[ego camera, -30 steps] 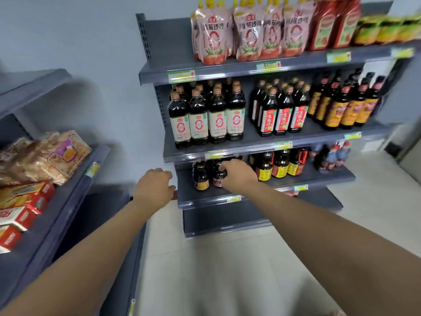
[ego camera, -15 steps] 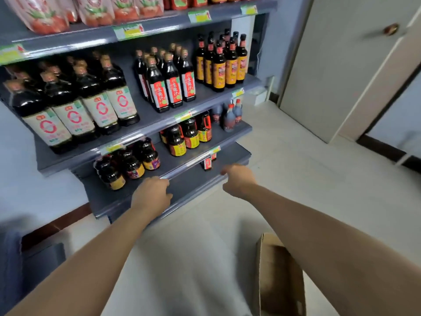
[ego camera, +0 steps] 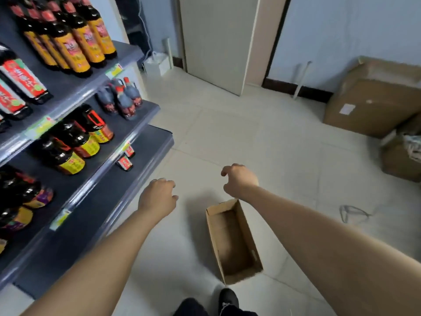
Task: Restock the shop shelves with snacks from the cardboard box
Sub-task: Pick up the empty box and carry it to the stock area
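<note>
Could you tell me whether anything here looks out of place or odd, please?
Two things. The small cardboard box on the floor beside the shelves looks empty, no snacks visible inside. A loose loop of grey strapping lies on the tiles to its right, apart from any box.

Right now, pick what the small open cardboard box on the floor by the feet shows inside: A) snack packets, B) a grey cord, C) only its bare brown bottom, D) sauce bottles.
C: the small cardboard box shows only bare brown card inside; the sauce bottles stand on the shelf unit, and the grey cord lies on the floor tiles apart from the box.
</note>
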Motion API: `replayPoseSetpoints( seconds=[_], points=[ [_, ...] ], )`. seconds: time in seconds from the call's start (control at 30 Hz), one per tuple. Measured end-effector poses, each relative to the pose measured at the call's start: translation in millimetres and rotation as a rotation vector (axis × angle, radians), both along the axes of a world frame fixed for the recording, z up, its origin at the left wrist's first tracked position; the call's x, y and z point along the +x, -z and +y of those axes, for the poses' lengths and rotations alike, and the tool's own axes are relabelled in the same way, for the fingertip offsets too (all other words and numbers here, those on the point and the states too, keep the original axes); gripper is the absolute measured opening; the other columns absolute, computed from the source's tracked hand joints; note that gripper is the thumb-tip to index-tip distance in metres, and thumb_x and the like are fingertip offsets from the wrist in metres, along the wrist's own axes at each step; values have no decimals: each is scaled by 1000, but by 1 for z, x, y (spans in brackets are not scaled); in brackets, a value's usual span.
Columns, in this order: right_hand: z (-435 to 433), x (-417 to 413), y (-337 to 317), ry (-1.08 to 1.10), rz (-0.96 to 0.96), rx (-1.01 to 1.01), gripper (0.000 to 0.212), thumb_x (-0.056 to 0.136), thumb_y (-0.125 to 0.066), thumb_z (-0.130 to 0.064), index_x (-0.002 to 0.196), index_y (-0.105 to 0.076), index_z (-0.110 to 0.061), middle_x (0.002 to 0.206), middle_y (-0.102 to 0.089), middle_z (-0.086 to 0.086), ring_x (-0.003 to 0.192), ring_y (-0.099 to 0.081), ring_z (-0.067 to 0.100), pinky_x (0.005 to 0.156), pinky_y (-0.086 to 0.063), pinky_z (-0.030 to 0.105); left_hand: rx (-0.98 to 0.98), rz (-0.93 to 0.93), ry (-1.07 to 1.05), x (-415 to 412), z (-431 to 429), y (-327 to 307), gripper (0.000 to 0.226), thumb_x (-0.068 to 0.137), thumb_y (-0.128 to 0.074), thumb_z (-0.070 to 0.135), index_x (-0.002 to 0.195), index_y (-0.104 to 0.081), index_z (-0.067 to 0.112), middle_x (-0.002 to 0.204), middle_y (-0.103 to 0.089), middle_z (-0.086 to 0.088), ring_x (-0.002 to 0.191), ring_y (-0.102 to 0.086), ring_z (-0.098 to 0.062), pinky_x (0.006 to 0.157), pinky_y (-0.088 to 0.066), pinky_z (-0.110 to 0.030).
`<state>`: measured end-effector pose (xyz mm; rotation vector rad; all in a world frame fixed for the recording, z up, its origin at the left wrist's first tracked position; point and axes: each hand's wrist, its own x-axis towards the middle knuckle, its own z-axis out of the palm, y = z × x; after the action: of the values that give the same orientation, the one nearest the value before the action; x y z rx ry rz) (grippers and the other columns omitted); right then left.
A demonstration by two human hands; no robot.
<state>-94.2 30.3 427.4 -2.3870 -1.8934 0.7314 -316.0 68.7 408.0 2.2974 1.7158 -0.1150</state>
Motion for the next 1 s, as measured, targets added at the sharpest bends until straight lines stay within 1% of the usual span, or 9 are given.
replayPoseSetpoints(
  seconds=[0.17, 0.27, 0.4, 0.53, 0.63, 0.77, 0.9, 0.93, 1.0],
  points=[
    [-24, 54, 36, 217, 28, -61, 48, 85, -50, -5, 131, -53, -19, 131, -52, 5, 122, -47, 24, 77, -41, 29, -68, 35, 197, 67, 27, 38, 26, 89, -57, 20, 111, -63, 10, 110, -60, -4, 108, -53, -25, 76, -48, -34],
    [-39, 76, 61, 359, 54, -90, 45, 85, -49, -8, 129, -55, -17, 129, -54, 7, 120, -49, 28, 83, -45, 33, -105, 56, 330, 105, 41, 58, 27, 90, -56, 24, 112, -63, 10, 114, -60, -6, 111, -52, -26, 78, -46, -34],
    [-61, 91, 103, 576, 95, -128, 46, 84, -52, -7, 128, -56, -19, 127, -56, 5, 115, -52, 27, 79, -45, 31, -156, 107, 517, 144, 57, 93, 28, 92, -56, 28, 113, -63, 10, 113, -59, -6, 111, -52, -26, 75, -43, -32],
    [-83, 94, 153, 771, 154, -156, 44, 84, -56, -13, 127, -57, -22, 126, -57, 4, 114, -54, 25, 86, -50, 33, -206, 161, 661, 165, 67, 141, 28, 92, -56, 30, 114, -63, 13, 114, -59, -5, 112, -52, -26, 79, -45, -33],
    [-104, 89, 196, 894, 203, -200, 42, 85, -57, -15, 126, -58, -23, 124, -58, 2, 112, -55, 23, 86, -54, 35, -245, 212, 726, 175, 67, 181, 28, 92, -57, 30, 116, -63, 16, 114, -59, -4, 113, -52, -26, 82, -46, -34],
    [-137, 84, 263, 998, 258, -297, 38, 85, -55, -16, 123, -59, -22, 120, -59, 4, 112, -54, 24, 86, -52, 36, -279, 287, 787, 188, 63, 244, 30, 92, -58, 30, 116, -63, 14, 114, -60, -5, 112, -53, -27, 84, -50, -37],
    [-164, 76, 336, 1141, 355, -381, 33, 84, -55, -14, 116, -62, -19, 110, -62, 4, 99, -57, 24, 73, -50, 30, -286, 341, 797, 197, 61, 315, 31, 91, -59, 31, 119, -63, 16, 119, -60, -5, 117, -51, -27, 89, -48, -36],
    [-169, 73, 356, 1176, 388, -396, 32, 83, -55, -14, 115, -62, -18, 109, -63, 4, 97, -58, 24, 72, -50, 30, -287, 352, 798, 198, 62, 335, 32, 91, -59, 31, 120, -63, 17, 119, -60, -5, 118, -50, -27, 90, -48, -36],
    [-177, 68, 397, 1250, 443, -426, 33, 82, -57, -16, 115, -62, -17, 110, -65, 5, 99, -61, 26, 76, -52, 31, -289, 374, 795, 200, 65, 373, 33, 91, -60, 32, 120, -63, 17, 119, -60, -5, 119, -50, -27, 92, -47, -36]
  ],
)
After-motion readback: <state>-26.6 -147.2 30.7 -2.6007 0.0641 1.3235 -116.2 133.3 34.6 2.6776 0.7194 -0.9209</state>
